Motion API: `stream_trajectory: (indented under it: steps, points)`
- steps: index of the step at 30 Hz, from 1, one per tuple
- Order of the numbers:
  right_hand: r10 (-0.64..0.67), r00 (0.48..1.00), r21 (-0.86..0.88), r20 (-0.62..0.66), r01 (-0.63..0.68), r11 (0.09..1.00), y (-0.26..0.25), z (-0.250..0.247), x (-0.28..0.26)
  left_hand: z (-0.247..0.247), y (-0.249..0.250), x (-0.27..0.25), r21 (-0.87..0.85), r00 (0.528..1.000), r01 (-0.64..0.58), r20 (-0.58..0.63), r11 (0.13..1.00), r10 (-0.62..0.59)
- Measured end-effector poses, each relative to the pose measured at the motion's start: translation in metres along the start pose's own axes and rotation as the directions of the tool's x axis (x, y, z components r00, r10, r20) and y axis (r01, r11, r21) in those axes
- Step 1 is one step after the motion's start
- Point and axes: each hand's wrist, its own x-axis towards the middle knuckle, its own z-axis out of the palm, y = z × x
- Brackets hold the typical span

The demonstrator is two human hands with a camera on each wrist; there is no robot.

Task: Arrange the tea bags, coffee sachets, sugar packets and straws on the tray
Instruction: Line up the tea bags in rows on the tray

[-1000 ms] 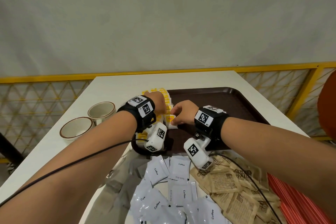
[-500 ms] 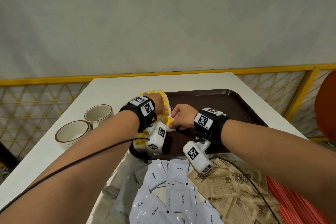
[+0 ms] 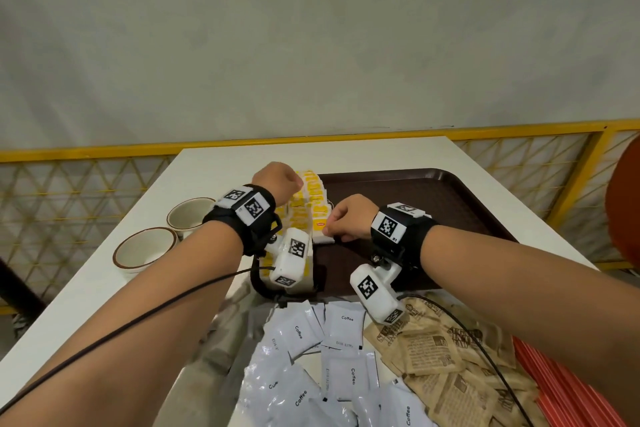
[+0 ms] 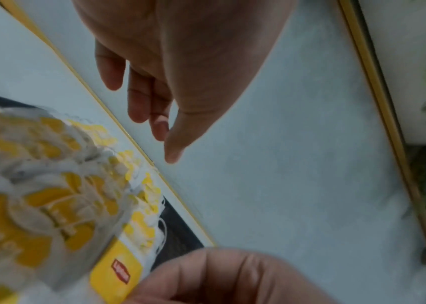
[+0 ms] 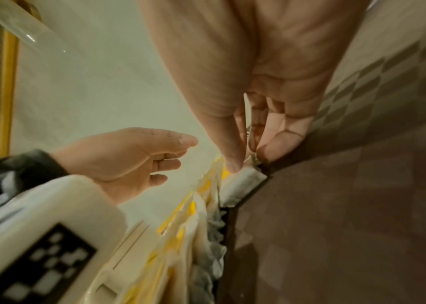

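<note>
Here, white table (image 3: 221, 163) against grey wall (image 3: 311, 38).

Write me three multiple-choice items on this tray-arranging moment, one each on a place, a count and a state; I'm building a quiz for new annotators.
1. Where do the tea bags lie?
A. along the left side of the brown tray
B. in a cup
C. on the straws

2. How many cups stand on the table?
A. none
B. two
C. five

3. What is the left hand doing?
A. gripping a coffee sachet
B. holding nothing, fingers loose
C. lifting the tray

Key: 1 A, the yellow-and-white row fills the tray's left side. 2 B, two cream cups sit left of the tray. 3 B, the wrist views show its fingers relaxed and empty while the right hand pinches a tea bag.
</note>
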Motion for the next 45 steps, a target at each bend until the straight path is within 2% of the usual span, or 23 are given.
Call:
stream_trajectory:
  steps: [3, 6, 11, 15, 18, 20, 25, 30, 36, 40, 45]
  points:
    - [-0.005, 1.0, 0.051, -0.028, 0.006, 0.999, 0.002, -0.001, -0.003, -0.009, -0.011, -0.017, -0.21, 0.999, 0.045, -0.014, 0.977, -0.049]
    - [0.002, 0.997, 0.02, -0.076, 0.0, 1.0, 0.0, 0.002, 0.001, -0.01, -0.019, -0.03, -0.273, 0.994, 0.113, 0.029, 0.955, -0.11]
    - [0.031, 0.999, -0.062, -0.014, -0.031, 0.998, -0.013, 0.007, 0.002, 0.002, -0.033, -0.043, -0.144, 0.975, 0.176, 0.161, 0.974, -0.152]
    - [0.042, 0.999, -0.129, -0.024, -0.044, 0.991, -0.015, 0.009, 0.003, 0.014, -0.032, -0.034, 0.038, 0.994, 0.071, 0.076, 0.997, -0.074]
    - [0.035, 0.999, -0.125, -0.039, -0.04, 0.991, -0.01, 0.008, 0.003, 0.018, -0.019, -0.021, 0.158, 0.997, 0.064, 0.025, 0.985, -0.069]
    - [0.013, 1.0, -0.133, -0.023, -0.016, 0.991, -0.006, 0.007, 0.003, 0.02, -0.009, -0.011, 0.246, 0.996, 0.072, 0.031, 0.966, -0.082]
    - [-0.019, 1.0, -0.296, -0.016, 0.013, 0.955, -0.005, 0.006, 0.003, 0.028, 0.005, 0.013, 0.479, 0.992, 0.076, 0.053, 0.874, -0.115]
    - [-0.042, 0.999, -0.329, 0.013, 0.044, 0.943, -0.007, -0.001, 0.008, 0.032, 0.012, 0.029, 0.591, 0.989, -0.016, 0.127, 0.806, -0.073]
    - [-0.066, 0.998, -0.358, 0.021, 0.069, 0.931, -0.007, -0.001, 0.007, 0.032, 0.015, 0.038, 0.584, 0.993, -0.047, 0.114, 0.81, -0.025]
    - [-0.067, 0.998, -0.352, 0.013, 0.067, 0.934, -0.007, 0.001, 0.008, 0.034, 0.015, 0.043, 0.547, 0.991, -0.033, 0.129, 0.837, -0.045]
    - [-0.078, 0.997, -0.304, 0.012, 0.078, 0.949, -0.004, -0.001, 0.011, 0.028, 0.004, 0.049, 0.419, 0.987, 0.035, 0.13, 0.907, -0.098]
